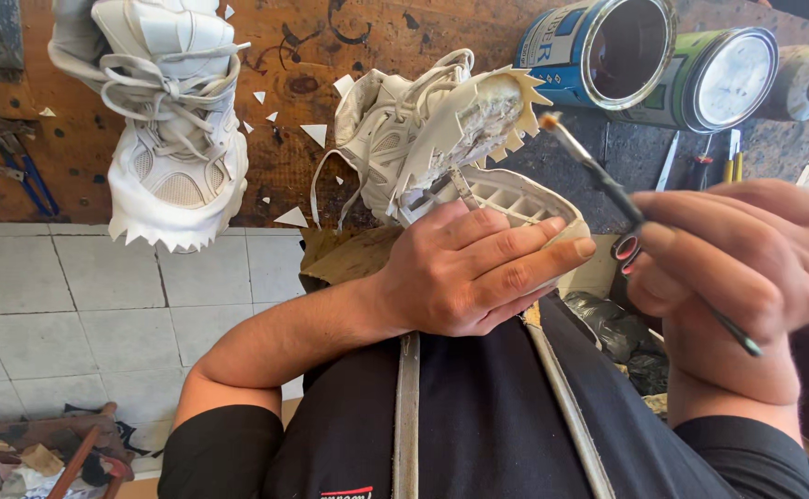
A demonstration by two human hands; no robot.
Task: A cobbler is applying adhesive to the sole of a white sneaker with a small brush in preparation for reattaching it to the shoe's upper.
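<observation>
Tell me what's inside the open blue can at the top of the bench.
The blue can lies tipped with its mouth toward the camera. Only a dark, shadowed interior shows, with no visible contents. Whether any liquid sits at the bottom cannot be told. The right hand's brush is outside it.

blue open can point(599, 51), green lidded can point(714, 79) side by side on bench point(349, 37).

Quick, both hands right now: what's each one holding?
Left hand: closed around the sole of the white sneaker, holding it.
Right hand: closed on a thin brush, bristle tip toward the shoe.
</observation>
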